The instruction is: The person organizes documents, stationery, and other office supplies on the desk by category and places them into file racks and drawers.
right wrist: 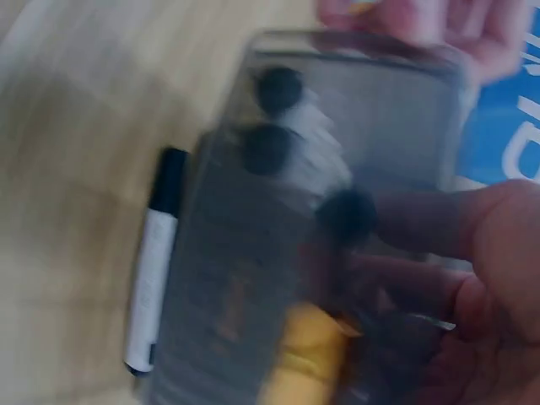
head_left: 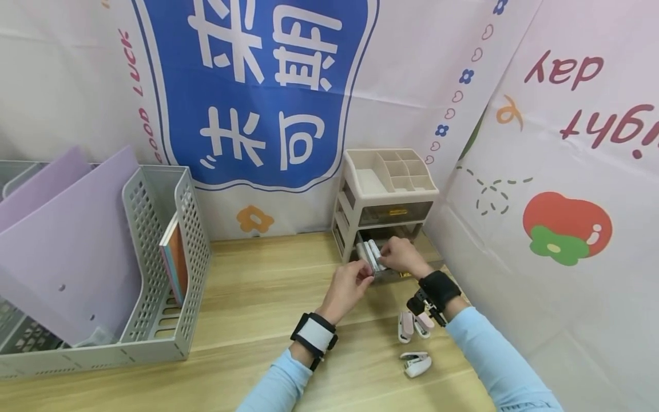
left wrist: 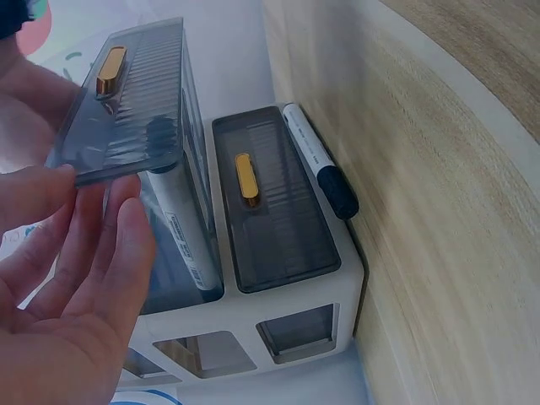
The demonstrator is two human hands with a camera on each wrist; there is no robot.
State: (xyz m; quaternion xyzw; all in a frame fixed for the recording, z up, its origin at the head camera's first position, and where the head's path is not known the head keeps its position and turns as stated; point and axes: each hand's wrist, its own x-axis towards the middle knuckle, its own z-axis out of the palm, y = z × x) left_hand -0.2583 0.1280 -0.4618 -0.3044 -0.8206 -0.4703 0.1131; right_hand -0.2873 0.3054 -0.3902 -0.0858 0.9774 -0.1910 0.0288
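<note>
A smoky transparent drawer (left wrist: 139,110) with a gold handle (left wrist: 111,69) is pulled out of a white desktop organizer (head_left: 393,200). My left hand (head_left: 346,289) pinches the drawer's front edge at its left corner, thumb (left wrist: 38,196) on the front panel. White markers (head_left: 372,252) with black caps lie along the drawer's left side. My right hand (head_left: 404,254) reaches into the drawer, its thumb and finger pinching one marker (right wrist: 346,215) by the black cap; the right wrist view is blurred. Another marker (right wrist: 150,278) lies on the table beside the organizer's base.
Two pink staplers (head_left: 405,326) and a white stapler (head_left: 416,364) lie on the wooden table (head_left: 247,297) near the right forearm. A grey file rack (head_left: 180,343) with purple folders (head_left: 77,246) and thin books (head_left: 175,260) stands at left. Printed cloth (head_left: 288,212) hangs behind and at right.
</note>
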